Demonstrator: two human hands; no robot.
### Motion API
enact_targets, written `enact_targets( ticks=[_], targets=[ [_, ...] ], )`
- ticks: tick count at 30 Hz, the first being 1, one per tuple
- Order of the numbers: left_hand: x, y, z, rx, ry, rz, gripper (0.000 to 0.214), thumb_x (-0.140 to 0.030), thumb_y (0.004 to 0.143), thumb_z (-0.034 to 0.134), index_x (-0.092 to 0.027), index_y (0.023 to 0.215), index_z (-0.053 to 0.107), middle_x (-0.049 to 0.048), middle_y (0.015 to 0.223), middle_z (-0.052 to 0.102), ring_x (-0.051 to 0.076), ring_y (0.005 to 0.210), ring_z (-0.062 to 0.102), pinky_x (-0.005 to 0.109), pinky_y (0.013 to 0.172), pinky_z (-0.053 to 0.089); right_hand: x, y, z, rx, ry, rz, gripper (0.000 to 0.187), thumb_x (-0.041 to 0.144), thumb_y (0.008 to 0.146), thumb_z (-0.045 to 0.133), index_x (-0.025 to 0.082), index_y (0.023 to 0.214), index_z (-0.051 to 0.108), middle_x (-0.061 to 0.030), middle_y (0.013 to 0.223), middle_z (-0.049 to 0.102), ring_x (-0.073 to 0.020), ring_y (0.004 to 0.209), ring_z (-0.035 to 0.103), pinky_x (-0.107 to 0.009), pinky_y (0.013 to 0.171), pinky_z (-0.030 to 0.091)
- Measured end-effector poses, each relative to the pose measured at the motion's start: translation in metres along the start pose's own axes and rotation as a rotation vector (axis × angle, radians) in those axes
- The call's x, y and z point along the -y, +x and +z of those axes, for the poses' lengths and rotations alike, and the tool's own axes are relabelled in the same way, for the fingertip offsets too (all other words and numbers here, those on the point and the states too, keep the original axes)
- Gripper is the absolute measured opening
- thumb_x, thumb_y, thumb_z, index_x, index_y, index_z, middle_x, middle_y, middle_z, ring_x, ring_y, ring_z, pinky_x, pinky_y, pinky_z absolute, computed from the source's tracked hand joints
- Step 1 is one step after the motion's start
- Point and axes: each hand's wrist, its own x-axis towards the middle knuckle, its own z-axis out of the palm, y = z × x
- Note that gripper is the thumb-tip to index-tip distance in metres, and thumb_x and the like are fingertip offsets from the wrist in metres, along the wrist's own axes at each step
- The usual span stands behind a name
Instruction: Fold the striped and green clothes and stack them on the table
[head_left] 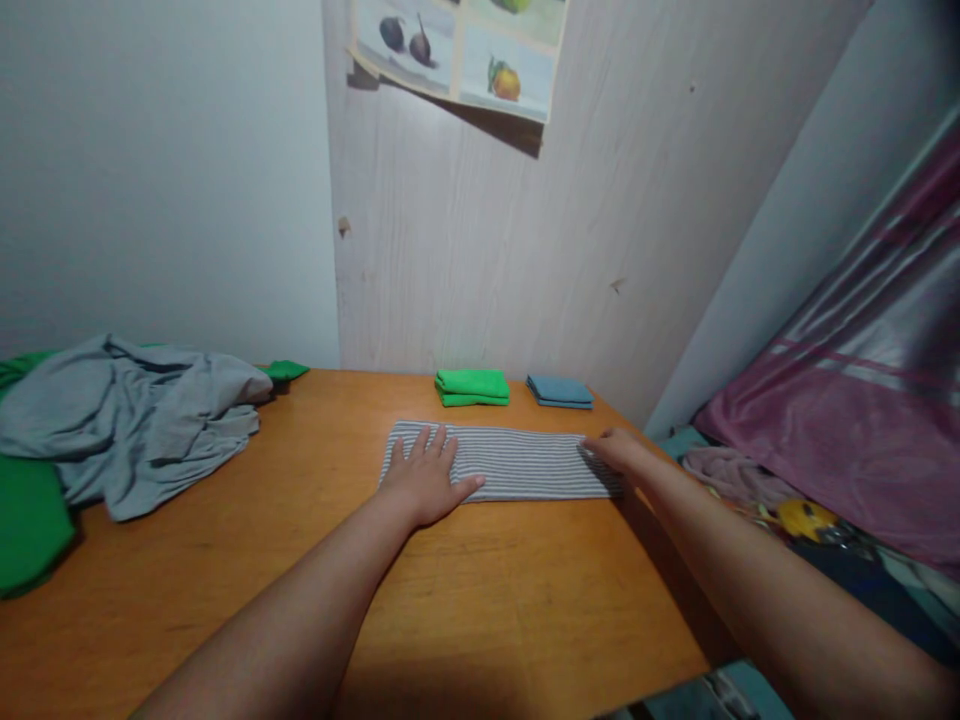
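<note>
A grey-and-white striped cloth (517, 462), folded into a long strip, lies on the wooden table (480, 590). My left hand (427, 475) rests flat on its left end, fingers spread, palm down. At the cloth's right end sits my right hand (616, 452), its fingers bent onto the fabric's edge; whether they pinch it I cannot tell. Behind the strip lie a folded green cloth (472, 387) and a folded blue cloth (559, 391), side by side.
A crumpled grey garment (142, 420) lies on green fabric (26, 520) at the table's left. A wall with a fruit poster (461, 50) stands behind. Right of the table is a bed with a purple blanket (847, 420) and a yellow object (804, 518).
</note>
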Motion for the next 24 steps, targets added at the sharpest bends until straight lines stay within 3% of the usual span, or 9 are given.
enact_targets(
  ticks=[3, 6, 11, 18, 24],
  targets=[
    [0.0, 0.001, 0.001, -0.005, -0.008, 0.001, 0.102, -0.088, 0.083, 0.018, -0.021, 0.158, 0.031, 0.0096, 0.168, 0.012, 0.038, 0.154, 0.003, 0.068, 0.118, 0.006, -0.004, -0.002, -0.001, 0.068, 0.048, 0.094, 0.04, 0.052, 0.076, 0.072, 0.013, 0.087, 0.072, -0.0134, 0.078, 0.072, -0.0273, 0.078, 0.07, -0.033, 0.062, 0.053],
    [0.001, 0.002, 0.002, -0.009, -0.008, 0.005, 0.102, -0.089, 0.083, 0.017, -0.021, 0.158, 0.032, 0.0097, 0.168, 0.012, 0.038, 0.154, 0.004, 0.069, 0.118, 0.005, 0.002, -0.005, 0.004, 0.129, 0.157, 0.177, 0.037, 0.046, 0.07, 0.079, 0.014, 0.086, 0.069, -0.0126, 0.085, 0.072, -0.0248, 0.079, 0.069, -0.031, 0.059, 0.051],
    [0.001, 0.002, 0.002, -0.014, -0.012, 0.007, 0.103, -0.089, 0.083, 0.016, -0.021, 0.158, 0.032, 0.0097, 0.168, 0.011, 0.037, 0.155, 0.003, 0.069, 0.118, 0.005, 0.01, -0.005, 0.014, 0.185, 0.229, 0.199, 0.025, 0.038, 0.075, 0.074, 0.016, 0.082, 0.066, -0.0088, 0.087, 0.073, -0.0191, 0.076, 0.068, -0.027, 0.058, 0.05],
    [-0.003, 0.0, -0.001, 0.008, -0.033, 0.002, 0.102, -0.088, 0.083, 0.018, -0.02, 0.158, 0.031, 0.0096, 0.168, 0.01, 0.037, 0.155, 0.003, 0.068, 0.118, 0.003, 0.019, -0.009, 0.005, 0.21, 0.261, 0.148, 0.02, 0.037, 0.079, 0.066, 0.017, 0.077, 0.066, -0.0064, 0.073, 0.071, -0.0195, 0.068, 0.066, -0.029, 0.056, 0.05],
    [-0.002, 0.0, 0.001, -0.008, -0.06, 0.012, 0.097, -0.086, 0.084, 0.023, -0.023, 0.158, 0.032, 0.0095, 0.168, 0.011, 0.039, 0.154, 0.001, 0.068, 0.118, 0.001, 0.056, -0.016, -0.019, 0.143, 0.204, -0.024, 0.011, 0.024, 0.073, 0.069, 0.015, 0.079, 0.065, -0.004, 0.071, 0.067, -0.0154, 0.059, 0.061, -0.024, 0.051, 0.042]
  ],
)
